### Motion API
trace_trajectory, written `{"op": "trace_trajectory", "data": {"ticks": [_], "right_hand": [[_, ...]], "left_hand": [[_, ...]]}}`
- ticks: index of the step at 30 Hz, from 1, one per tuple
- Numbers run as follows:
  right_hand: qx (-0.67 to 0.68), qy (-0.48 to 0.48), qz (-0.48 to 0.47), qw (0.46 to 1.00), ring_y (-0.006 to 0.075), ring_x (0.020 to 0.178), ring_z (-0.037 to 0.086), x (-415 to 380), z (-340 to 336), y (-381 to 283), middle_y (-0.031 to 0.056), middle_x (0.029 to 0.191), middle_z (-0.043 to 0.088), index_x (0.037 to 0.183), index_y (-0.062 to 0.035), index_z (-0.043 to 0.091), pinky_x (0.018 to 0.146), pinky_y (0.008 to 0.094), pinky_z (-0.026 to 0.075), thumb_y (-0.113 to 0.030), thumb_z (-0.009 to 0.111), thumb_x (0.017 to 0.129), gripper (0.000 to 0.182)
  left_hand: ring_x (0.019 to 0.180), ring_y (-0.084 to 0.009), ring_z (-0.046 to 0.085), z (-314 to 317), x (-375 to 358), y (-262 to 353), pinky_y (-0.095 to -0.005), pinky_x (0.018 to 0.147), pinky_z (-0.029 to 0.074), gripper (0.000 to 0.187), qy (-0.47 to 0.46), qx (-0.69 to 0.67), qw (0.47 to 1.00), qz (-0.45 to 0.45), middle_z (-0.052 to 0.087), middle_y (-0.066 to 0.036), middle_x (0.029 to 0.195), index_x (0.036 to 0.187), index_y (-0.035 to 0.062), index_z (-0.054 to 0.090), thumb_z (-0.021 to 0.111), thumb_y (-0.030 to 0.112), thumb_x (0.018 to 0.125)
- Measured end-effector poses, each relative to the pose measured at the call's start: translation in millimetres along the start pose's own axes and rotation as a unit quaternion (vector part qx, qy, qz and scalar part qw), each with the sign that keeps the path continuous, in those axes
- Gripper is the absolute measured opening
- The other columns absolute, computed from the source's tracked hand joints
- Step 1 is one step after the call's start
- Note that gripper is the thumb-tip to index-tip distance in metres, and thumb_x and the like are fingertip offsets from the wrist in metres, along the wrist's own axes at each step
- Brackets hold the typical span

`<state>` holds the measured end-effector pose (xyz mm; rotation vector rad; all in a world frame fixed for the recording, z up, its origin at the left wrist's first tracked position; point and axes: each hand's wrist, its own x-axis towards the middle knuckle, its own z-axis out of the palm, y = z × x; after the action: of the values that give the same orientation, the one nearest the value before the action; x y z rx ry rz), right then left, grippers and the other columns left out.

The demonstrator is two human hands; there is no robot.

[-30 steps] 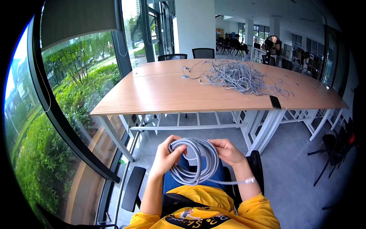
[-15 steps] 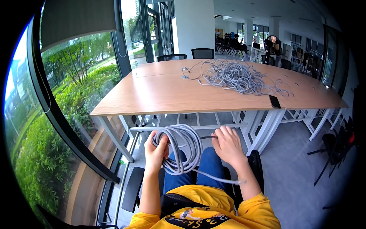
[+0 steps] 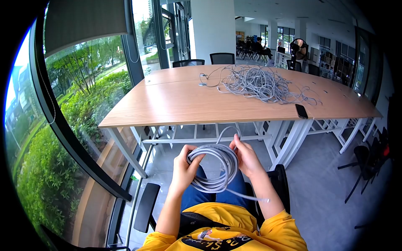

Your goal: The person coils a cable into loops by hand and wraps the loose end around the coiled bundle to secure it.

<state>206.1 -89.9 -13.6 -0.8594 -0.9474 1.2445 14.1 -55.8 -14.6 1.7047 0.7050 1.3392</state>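
Note:
A grey cable (image 3: 228, 164) is wound into a round coil above my lap. My left hand (image 3: 185, 167) grips the coil's left side, with the thumb on the inside and the fingers round the outside. At the coil's upper right, my right hand (image 3: 245, 157) pinches the cable, and a small loop of it arches up between the coil and my fingers. One cable end with a clear plug (image 3: 266, 201) hangs from the bottom of the coil toward my right forearm.
Ahead stands a wooden table (image 3: 167, 102) with a tangled heap of grey cable (image 3: 259, 83) and a black phone (image 3: 301, 111) on it. Chair armrests (image 3: 146, 208) flank me. A window is at left. Black chairs (image 3: 222, 58) stand behind the table; a person sits far off.
My left hand has moved right with the coil, which now faces me more openly. My right hand has come in against the coil's edge, and a loop now stands up there.

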Motion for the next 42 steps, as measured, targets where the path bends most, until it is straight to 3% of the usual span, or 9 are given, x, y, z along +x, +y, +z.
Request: {"op": "trace_trajectory", "data": {"ticks": [2, 6, 10, 18, 22, 28, 38, 40, 42], "right_hand": [[0.057, -0.007, 0.078, 0.995, 0.0113, 0.055, 0.057, -5, 10, -3, 0.0035, 0.065, 0.059, 0.079, -0.0048, 0.057, 0.052, 0.0219, 0.046, -0.038, 0.041, 0.089, 0.039], [0.115, -0.229, 0.117, 0.96, 0.019, 0.069, 0.06, -1, -1, 24, 0.0105, 0.08, 0.062, 0.088, 0.0013, 0.058, 0.066, 0.0278, 0.049, -0.029, 0.05, 0.085, 0.031], [0.122, -0.333, 0.095, 0.93, 0.0237, 0.089, 0.053, -5, 6, 32, 0.0184, 0.09, 0.058, 0.077, 0.0002, 0.06, 0.076, 0.0299, 0.044, -0.033, 0.048, 0.084, 0.036], [0.202, -0.35, 0.065, 0.912, 0.028, 0.097, 0.047, -7, 20, 24, 0.0171, 0.088, 0.057, 0.066, -0.0008, 0.057, 0.094, 0.0379, 0.027, -0.06, 0.023, 0.084, 0.071], [0.167, -0.389, 0.002, 0.906, 0.0268, 0.103, 0.044, -8, 17, 32, 0.0137, 0.093, 0.056, 0.074, -0.0059, 0.056, 0.096, 0.041, 0.025, -0.063, 0.042, 0.077, 0.058], [0.056, -0.369, -0.025, 0.927, 0.0199, 0.1, 0.047, -6, 10, 36, 0.0119, 0.096, 0.055, 0.078, -0.0072, 0.056, 0.092, 0.0369, 0.031, -0.025, 0.075, 0.064, 0.03], [-0.011, -0.129, 0.0, 0.992, 0.0154, 0.091, 0.053, -18, 26, 33, 0.0085, 0.099, 0.053, 0.082, -0.0042, 0.056, 0.073, 0.0268, 0.044, 0.0, 0.06, 0.065, 0.018], [-0.091, -0.115, -0.001, 0.989, 0.0137, 0.082, 0.056, -13, 15, 40, 0.0077, 0.095, 0.057, 0.092, -0.0018, 0.057, 0.069, 0.0271, 0.046, -0.005, 0.062, 0.068, 0.025], [-0.377, -0.078, -0.097, 0.918, 0.0162, 0.072, 0.06, -10, 11, 42, 0.0101, 0.078, 0.062, 0.092, 0.0008, 0.056, 0.063, 0.0266, 0.047, -0.01, 0.062, 0.072, 0.023]], "left_hand": [[0.043, -0.0019, 0.038, 0, 1, -2, -0.0174, 0.037, 0.028, 0.012, 0.011, 0.024, 0.999, 0.021, 0.045, 0.003, 0.055, 0.085, 0.0016, 0.05, 0.059, 0.01, 0.081], [0.047, -0.004, 0.043, -1, 0, 0, -0.018, 0.042, 0.033, 0.01, 0.046, -0.017, 0.999, -0.003, 0.052, -0.001, 0.058, 0.082, 0.0004, 0.05, 0.058, 0.006, 0.08], [0.054, -0.0086, 0.052, 2, 1, 3, -0.0206, 0.05, 0.04, 0.011, 0.074, 0.056, 0.994, 0.055, 0.059, -0.007, 0.065, 0.083, -0.0007, 0.049, 0.058, 0.002, 0.077], [0.063, -0.0126, 0.058, 5, 0, 1, -0.0224, 0.057, 0.044, 0.011, 0.144, 0.104, 0.979, 0.099, 0.061, -0.009, 0.07, 0.084, -0.0011, 0.05, 0.058, -0.001, 0.076], [0.063, -0.0136, 0.059, 7, 2, -1, -0.0227, 0.056, 0.044, 0.01, 0.161, 0.105, 0.976, 0.103, 0.061, -0.01, 0.07, 0.085, -0.0011, 0.05, 0.057, -0.001, 0.077], [0.063, -0.0156, 0.06, 5, -1, -3, -0.0235, 0.056, 0.045, 0.01, 0.151, 0.149, 0.97, 0.117, 0.061, -0.01, 0.069, 0.084, -0.0012, 0.05, 0.056, -0.001, 0.077], [0.061, -0.0271, 0.058, 5, -1, -3, -0.0296, 0.055, 0.045, 0.018, 0.179, 0.235, 0.935, 0.194, 0.057, -0.016, 0.07, 0.088, -0.001, 0.051, 0.058, -0.004, 0.072], [0.061, -0.0299, 0.057, 1, 2, -6, -0.0307, 0.055, 0.045, 0.019, 0.203, 0.257, 0.924, 0.197, 0.057, -0.016, 0.071, 0.088, -0.0011, 0.051, 0.058, -0.005, 0.071], [0.063, -0.0313, 0.057, -2, 3, -9, -0.0322, 0.055, 0.045, 0.019, 0.201, 0.272, 0.92, 0.195, 0.057, -0.017, 0.073, 0.088, -0.0008, 0.051, 0.058, -0.005, 0.071]]}}
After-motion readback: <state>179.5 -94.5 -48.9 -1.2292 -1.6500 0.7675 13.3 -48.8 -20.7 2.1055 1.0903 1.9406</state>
